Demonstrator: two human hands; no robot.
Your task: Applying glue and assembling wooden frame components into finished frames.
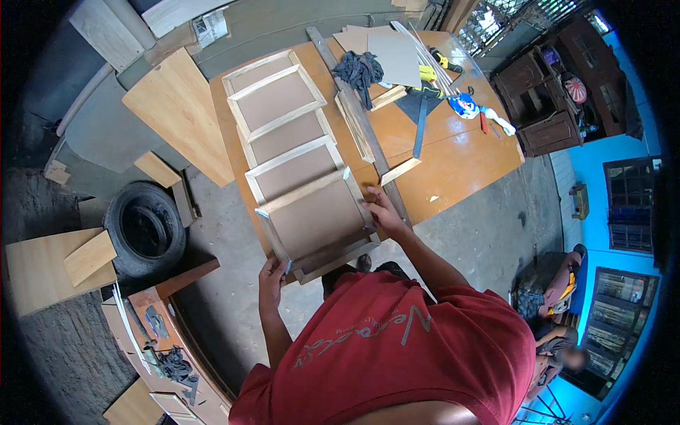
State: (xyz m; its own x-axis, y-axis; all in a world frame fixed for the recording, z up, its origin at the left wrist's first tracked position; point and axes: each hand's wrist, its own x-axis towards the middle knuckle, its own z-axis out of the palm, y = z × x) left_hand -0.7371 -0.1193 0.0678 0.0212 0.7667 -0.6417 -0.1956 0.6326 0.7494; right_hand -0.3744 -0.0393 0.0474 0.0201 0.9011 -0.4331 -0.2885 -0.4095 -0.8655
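A shallow wooden frame (317,217) with a brown panel back lies at the near end of an orange tabletop (460,152). My left hand (271,275) grips its near left corner. My right hand (382,210) rests on its right side rail, fingers curled over the edge. Beyond this frame, more frames of the same kind (280,106) overlap in a row toward the far end of the table.
On the table lie a long dark bar (360,117), a dark cloth (359,71), flat boards (393,55), thin white rods (425,53) and a yellow tool (445,62). A tyre (145,230), loose boards and a cabinet (159,340) stand left. A person sits low right (559,347).
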